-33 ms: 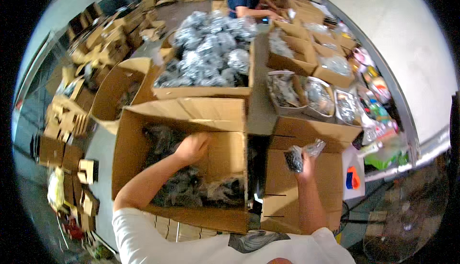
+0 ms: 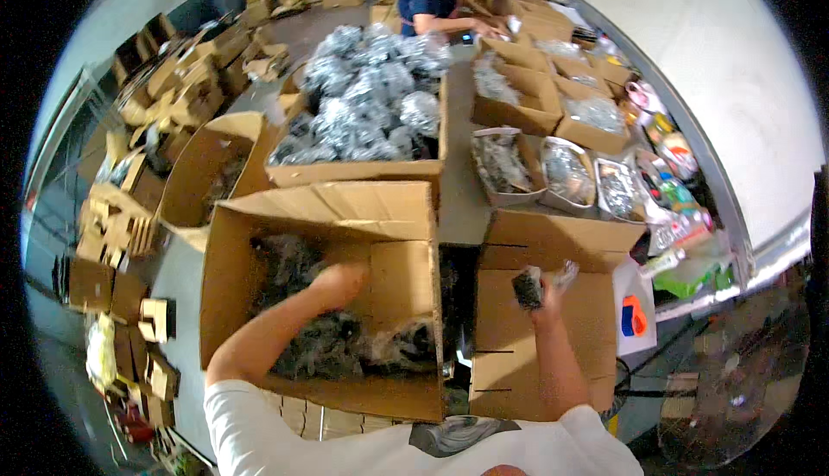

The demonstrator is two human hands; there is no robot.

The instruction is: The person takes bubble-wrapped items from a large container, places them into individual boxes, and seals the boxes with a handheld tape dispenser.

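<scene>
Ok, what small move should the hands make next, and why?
I'd probably lower the right hand and set its dark plastic-wrapped packet down in the narrower box: the packet appears held over that box, whose cardboard bottom shows beside it. The left hand is inside the wider box near dark bagged items; whether it grips one is unclear.

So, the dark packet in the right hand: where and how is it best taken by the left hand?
Probably by the blocky end of the dark packet, coming from the person's left. That end juts out uncovered to the left of the right hand, while the clear wrap on the other side looks loose and crumpled.
</scene>
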